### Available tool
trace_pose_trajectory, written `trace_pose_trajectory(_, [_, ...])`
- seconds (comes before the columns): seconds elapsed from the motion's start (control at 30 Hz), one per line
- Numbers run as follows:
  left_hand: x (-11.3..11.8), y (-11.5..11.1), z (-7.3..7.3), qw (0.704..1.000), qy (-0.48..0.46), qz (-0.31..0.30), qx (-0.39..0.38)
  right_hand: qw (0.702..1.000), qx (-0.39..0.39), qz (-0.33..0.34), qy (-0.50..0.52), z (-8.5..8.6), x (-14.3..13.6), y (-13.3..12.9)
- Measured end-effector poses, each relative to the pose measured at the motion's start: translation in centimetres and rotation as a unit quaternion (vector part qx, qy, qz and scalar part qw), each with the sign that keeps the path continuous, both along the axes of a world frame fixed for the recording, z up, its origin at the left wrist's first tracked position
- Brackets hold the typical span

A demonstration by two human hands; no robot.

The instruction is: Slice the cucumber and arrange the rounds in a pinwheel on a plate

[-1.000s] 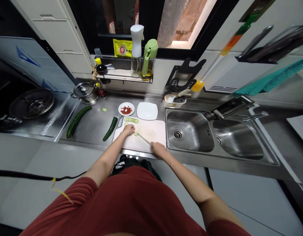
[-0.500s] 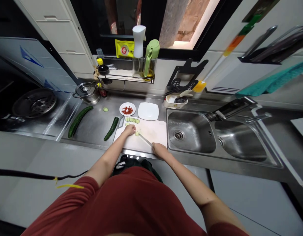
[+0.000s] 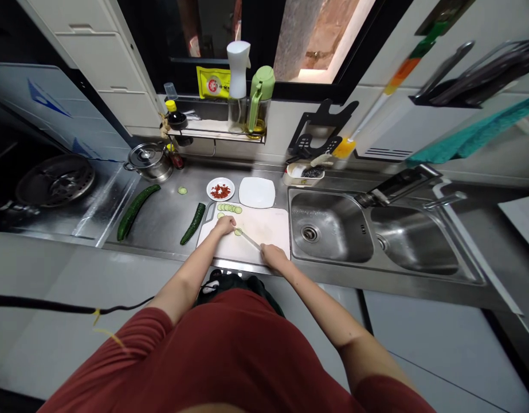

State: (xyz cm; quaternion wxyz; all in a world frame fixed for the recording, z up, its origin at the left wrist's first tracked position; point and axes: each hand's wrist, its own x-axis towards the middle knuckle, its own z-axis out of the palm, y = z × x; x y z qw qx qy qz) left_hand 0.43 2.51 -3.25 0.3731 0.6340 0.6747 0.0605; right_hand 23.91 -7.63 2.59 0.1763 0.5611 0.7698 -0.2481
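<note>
The right hand (image 3: 274,257) is wrapped around the handle of a knife (image 3: 248,239) near the front edge of the white board (image 3: 264,229). The blade runs up and left toward the middle of the board, its tip at a cucumber piece (image 3: 237,232). The left hand (image 3: 224,225) sits on the left half of the board, fingers bunched and pressed down on that piece; how much cucumber lies under the hand is hidden. A row of slices (image 3: 230,209) lies along the board's back-left corner.

The main risk is the blade meeting the left fingertips, since they sit just beside its tip and the piece looks short; a short stub leaves little to hold, so it can roll or squirt out under pressure. The board lies near the counter's front edge and touches the sink (image 3: 330,232) rim on its right side; a hard push could slide it on the steel counter (image 3: 161,221). Loose slices near the board's back edge could be knocked off onto the counter, where one slice (image 3: 182,190) already lies. A half cucumber (image 3: 192,223) lies just off the board's left edge, and a whole cucumber (image 3: 136,209) farther toward the counter's left end; the left elbow could nudge neither from here. A dish of red bits (image 3: 220,190) and a plate (image 3: 257,193) stand behind the board.
</note>
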Motion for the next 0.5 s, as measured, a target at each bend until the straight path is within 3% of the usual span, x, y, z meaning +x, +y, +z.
trace_pose_trajectory(0.27, [0.0, -0.2, 0.2, 1.0, 0.004, 0.006, 0.005, 1.0, -0.006, -0.006, -0.012, -0.4, 1.1, -0.8])
trace_pose_trajectory(0.5, [0.5, -1.2, 1.2, 0.999, 0.029, -0.003, 0.025, 1.0, -0.006, -0.013, -0.015, -0.3, 1.5, -1.4])
